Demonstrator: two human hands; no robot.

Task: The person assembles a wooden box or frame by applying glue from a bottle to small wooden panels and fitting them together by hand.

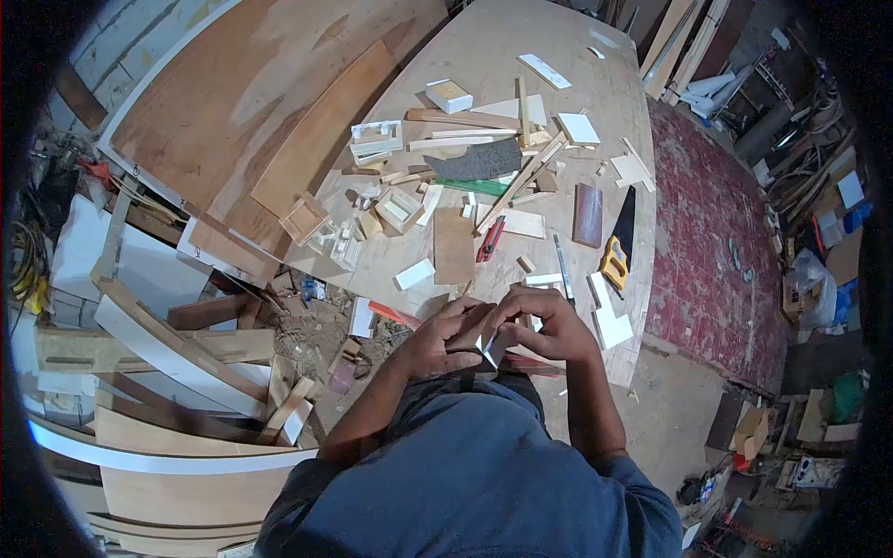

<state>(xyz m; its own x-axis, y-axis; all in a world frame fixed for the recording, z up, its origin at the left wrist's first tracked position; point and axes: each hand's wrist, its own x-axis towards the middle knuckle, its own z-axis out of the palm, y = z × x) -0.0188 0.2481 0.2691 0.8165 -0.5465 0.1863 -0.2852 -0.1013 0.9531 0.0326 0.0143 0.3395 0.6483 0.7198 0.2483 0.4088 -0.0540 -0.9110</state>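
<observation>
Close to my body at the near edge of the table, both hands are closed on a small brown wooden piece with pale edges [486, 344]. My left hand [435, 342] grips its left side, and my right hand [551, 321] has curled fingers on its right side. The fingers hide part of its shape. Just beyond lie a brown rectangular board [454, 246] and a red utility knife [490, 239]. A slim blue-and-black tool [564, 267] rests beyond my right hand, with white L-shaped pieces [610, 321] to its right.
On the wooden table [549, 23] are a handsaw [617, 258], a dark brown block [588, 214], a dark grey rough sheet [476, 161], small box frames [377, 138] and several wood strips. Large panels [251, 102] lean at left. Curved boards [177, 349] crowd the lower left.
</observation>
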